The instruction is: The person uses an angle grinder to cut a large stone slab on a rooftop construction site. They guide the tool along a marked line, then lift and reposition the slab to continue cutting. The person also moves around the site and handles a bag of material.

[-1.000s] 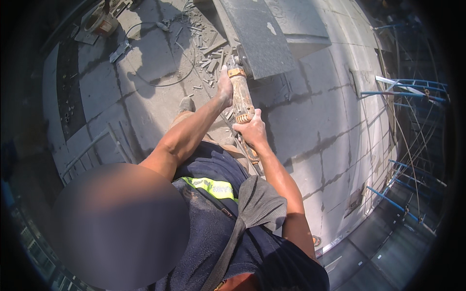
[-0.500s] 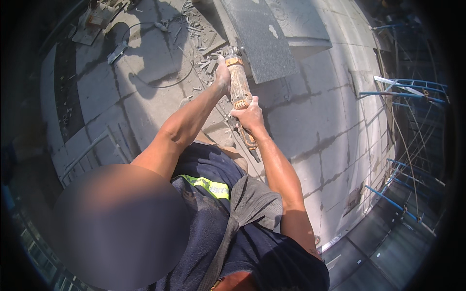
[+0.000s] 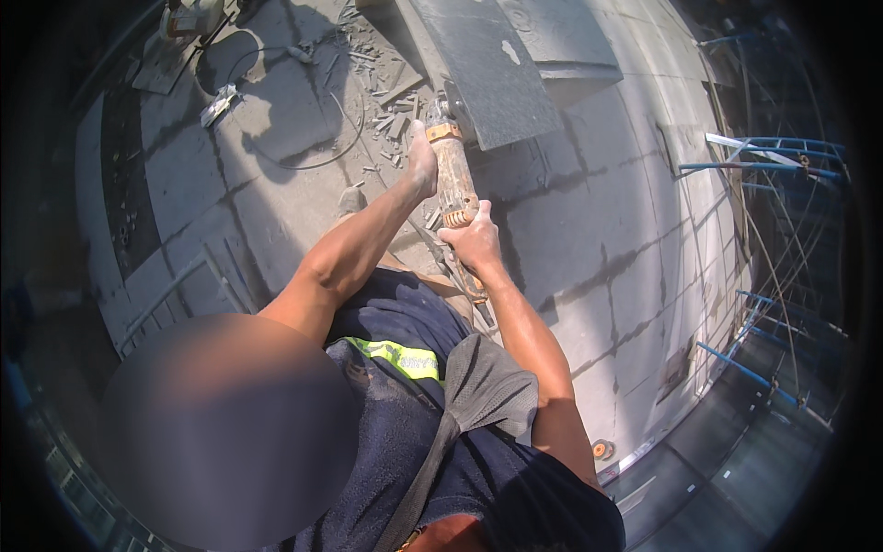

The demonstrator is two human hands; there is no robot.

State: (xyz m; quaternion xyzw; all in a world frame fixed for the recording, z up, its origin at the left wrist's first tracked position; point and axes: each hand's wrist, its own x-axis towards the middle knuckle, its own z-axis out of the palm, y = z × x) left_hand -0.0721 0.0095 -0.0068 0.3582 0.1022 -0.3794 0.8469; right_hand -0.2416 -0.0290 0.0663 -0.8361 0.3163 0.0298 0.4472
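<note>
Angle grinder [image 3: 454, 179] at upper centre of frame, lying lengthwise between both hands, head pointing to the upper edge, close by the left side of a dark stone slab [image 3: 492, 83]; disc hidden, contact impossible to tell. Left hand [image 3: 423, 166] gripping the front of the casing by the orange collar [image 3: 443, 132], fingers mostly out of sight; right hand [image 3: 475, 241] closed around the rear grip, just below the slotted vents. Handling, by judgement: fairly heavy, probably nose-weighted, stiff-bodied; casing looking dusty, so perhaps slick. Best held front and rear, clear of head and vents. Slab likely heavy, rigid, brittle at the corners; long side running up to the top edge, near end jutting toward centre, a chip-like pale patch on top. Loose offcuts [image 3: 402, 120] strewn left of the head: possibly poor footing. Thin cable [image 3: 354, 145] curving through upper left, worth keeping clear of the disc. More open room right of centre, over pale paving [image 3: 589, 221], out to blue poles [image 3: 754, 167] at right.
</note>
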